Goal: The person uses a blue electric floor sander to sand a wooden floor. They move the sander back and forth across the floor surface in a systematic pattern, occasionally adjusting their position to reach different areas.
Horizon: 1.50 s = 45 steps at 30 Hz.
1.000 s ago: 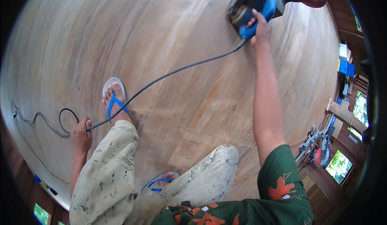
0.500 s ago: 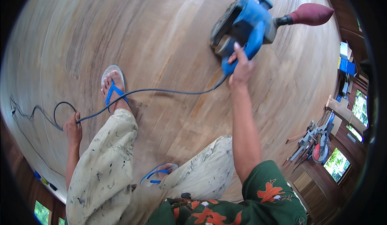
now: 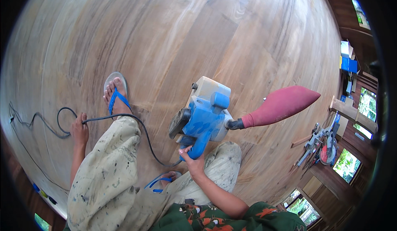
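My right hand (image 3: 192, 163) is wrapped round the rear handle of a blue belt sander (image 3: 204, 117). The sander sits close in front of my bent right knee, over the wooden floor (image 3: 165, 49); whether its belt touches the boards I cannot tell. A dark red dust bag (image 3: 281, 106) sticks out from its right side. Off to the left, my left hand (image 3: 79, 127) is closed on the black power cord (image 3: 147, 135). That cord loops loosely beyond the hand on one side and runs across my left ankle to the sander's handle on the other.
My left foot (image 3: 117, 95) in a blue-strapped flip-flop stands flat left of the sander. At the right lie a mitre saw (image 3: 326, 148) and a wooden bench (image 3: 351, 113). A blue box (image 3: 348, 65) is farther back. A thinner cord (image 3: 35, 156) trails along the far left.
My right hand has drawn the sander back from the far right toward my knees. The cord between the sander and my left hand now sags in a curve; my left hand has barely moved.
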Each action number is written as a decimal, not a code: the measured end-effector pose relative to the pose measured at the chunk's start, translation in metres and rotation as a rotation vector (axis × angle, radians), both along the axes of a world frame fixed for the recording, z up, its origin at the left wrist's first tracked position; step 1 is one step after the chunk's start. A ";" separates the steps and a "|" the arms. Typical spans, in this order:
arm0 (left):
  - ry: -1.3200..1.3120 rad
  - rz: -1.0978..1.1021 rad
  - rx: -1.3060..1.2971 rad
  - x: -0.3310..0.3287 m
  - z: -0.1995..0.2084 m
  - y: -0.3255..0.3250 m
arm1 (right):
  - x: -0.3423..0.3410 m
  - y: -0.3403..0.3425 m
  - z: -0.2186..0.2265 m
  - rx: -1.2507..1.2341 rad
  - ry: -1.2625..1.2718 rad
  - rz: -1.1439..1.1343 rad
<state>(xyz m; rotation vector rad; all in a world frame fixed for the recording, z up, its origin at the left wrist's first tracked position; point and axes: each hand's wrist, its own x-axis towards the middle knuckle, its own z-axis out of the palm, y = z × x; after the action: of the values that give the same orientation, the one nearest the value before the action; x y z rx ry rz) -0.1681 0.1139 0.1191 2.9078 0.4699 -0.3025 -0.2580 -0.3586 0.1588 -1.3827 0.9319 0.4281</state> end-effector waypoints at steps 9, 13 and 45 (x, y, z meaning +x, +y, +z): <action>-0.030 -0.027 -0.044 0.000 0.025 -0.015 | 0.225 -0.056 -0.047 -0.100 -0.445 -0.148; -0.019 -0.097 -0.061 0.010 0.044 -0.034 | 0.413 -0.110 -0.058 -0.077 -0.461 -0.078; 0.055 0.218 -0.037 -0.110 -0.032 0.029 | -0.012 0.036 -0.006 0.210 -0.016 0.053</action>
<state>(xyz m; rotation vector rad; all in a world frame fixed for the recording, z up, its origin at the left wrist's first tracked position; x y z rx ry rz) -0.2779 0.1429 0.0868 2.7856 0.7740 -0.3549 -0.2699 -0.3227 0.1527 -1.2188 0.8146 0.5387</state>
